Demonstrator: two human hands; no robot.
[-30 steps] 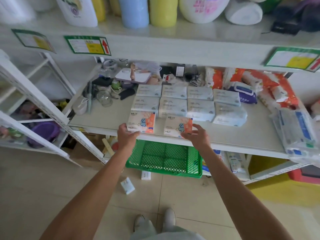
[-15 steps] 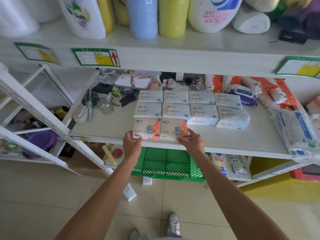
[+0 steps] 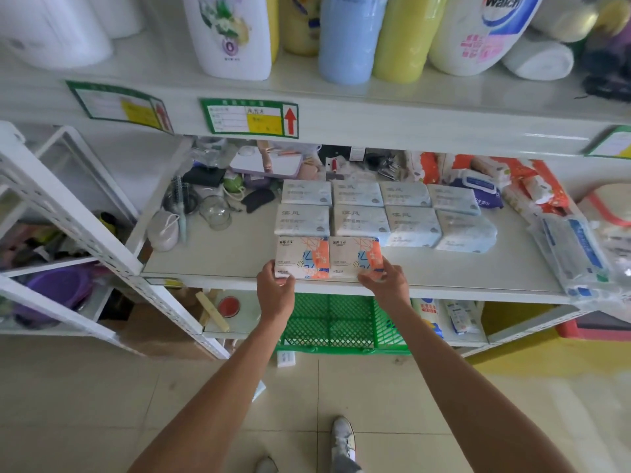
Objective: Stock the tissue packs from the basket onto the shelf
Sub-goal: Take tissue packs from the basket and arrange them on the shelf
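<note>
- Shelf (image 3: pixel 218 264): white board, middle tier of the rack. Ten tissue packs counted on it, in three rows running back from the front edge.
- Front row: two orange-and-white packs, left pack (image 3: pixel 302 257) and right pack (image 3: pixel 355 257). They lie flat, side by side and touching, printed face up, just behind the front edge and left of its middle. Orange panel sits on the right side of each. Near-square outline; I cannot tell which axis is the long one.
- Middle row (image 3: pixel 362 220): four pale blue-white packs, flat, long axis parallel to the front edge. The rightmost one looks puffier and slightly skewed.
- Back row (image 3: pixel 356 193): four more pale packs, same orientation, directly behind the middle row.
- Left hand (image 3: pixel 276 292): fingers curled onto the front-left corner of the left pack, thumb on top; gripping it lightly.
- Right hand (image 3: pixel 386 281): fingers spread over the front-right corner of the right pack, pressed against it rather than closed round it.
- Basket (image 3: pixel 341 322): one, green mesh, on the tier below, under the front edge between the forearms. No packs visible in the part that shows.
- Floor: one small white pack (image 3: pixel 286 358) just in front of the basket.
- Upper tier: bottles (image 3: pixel 346 39) standing upright.
</note>
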